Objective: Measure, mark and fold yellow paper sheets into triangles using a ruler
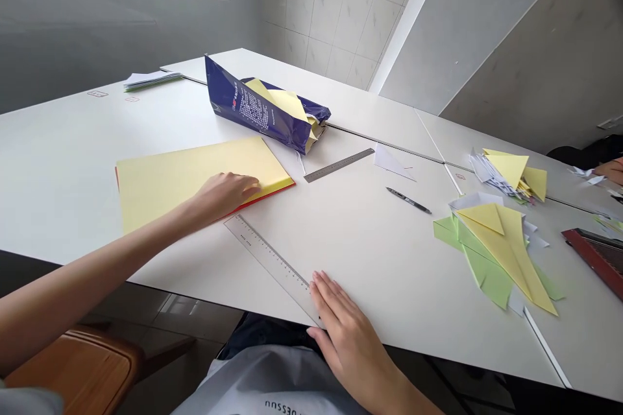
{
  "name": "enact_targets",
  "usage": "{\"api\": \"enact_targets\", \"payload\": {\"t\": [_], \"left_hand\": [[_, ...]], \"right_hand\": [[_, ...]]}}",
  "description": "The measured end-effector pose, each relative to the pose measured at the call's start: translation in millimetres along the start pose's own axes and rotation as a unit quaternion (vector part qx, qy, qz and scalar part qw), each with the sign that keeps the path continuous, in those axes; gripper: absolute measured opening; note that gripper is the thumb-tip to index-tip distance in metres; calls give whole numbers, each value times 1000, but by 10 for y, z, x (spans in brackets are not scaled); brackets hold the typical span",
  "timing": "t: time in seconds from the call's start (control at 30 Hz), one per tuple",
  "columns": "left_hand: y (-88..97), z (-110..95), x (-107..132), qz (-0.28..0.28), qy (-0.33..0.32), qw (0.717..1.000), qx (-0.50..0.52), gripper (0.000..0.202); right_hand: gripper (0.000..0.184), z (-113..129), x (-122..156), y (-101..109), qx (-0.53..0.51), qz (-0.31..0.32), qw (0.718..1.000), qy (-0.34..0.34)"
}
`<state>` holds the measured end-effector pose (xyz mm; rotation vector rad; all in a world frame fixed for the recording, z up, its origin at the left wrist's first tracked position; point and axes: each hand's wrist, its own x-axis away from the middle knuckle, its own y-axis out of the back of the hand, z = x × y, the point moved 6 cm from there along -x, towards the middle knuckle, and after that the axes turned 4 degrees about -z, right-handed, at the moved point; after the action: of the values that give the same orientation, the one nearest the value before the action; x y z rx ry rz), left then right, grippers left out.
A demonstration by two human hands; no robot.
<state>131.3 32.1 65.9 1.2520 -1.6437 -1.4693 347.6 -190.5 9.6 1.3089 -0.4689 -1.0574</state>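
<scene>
My left hand (226, 193) rests flat on a stack of yellow paper (185, 175) lying over red sheets, its fingers stretched toward the stack's near right corner. My right hand (348, 331) lies open and flat on the white table (370, 253) at the near edge, touching the end of a clear plastic ruler (270, 259). Neither hand holds anything.
A blue paper wrapper (257, 110) with yellow sheets lies behind the stack. A metal ruler (338, 165), a black pen (409, 200) and a white paper scrap (392, 162) lie mid-table. Folded yellow and green papers (501, 249) lie at right; another person's hand (610, 170) shows far right.
</scene>
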Motion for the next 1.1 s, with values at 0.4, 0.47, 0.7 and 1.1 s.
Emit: {"api": "enact_targets", "payload": {"t": [0.4, 0.47, 0.7, 1.1], "left_hand": [[125, 1, -4, 11, 94, 994, -51, 36], [164, -24, 13, -5, 82, 995, -48, 38], [-247, -843, 476, -16, -54, 998, 26, 30], [-651, -2416, 1299, -43, -367, 904, 215, 18]], "right_hand": [[64, -103, 217, 61, -27, -75, 996, 25], [63, -216, 302, 210, -58, -89, 994, 8], [51, -886, 453, 1023, -62, -234, 956, -165], [45, -1585, -119, 517, 106, -54, 991, -55]]}}
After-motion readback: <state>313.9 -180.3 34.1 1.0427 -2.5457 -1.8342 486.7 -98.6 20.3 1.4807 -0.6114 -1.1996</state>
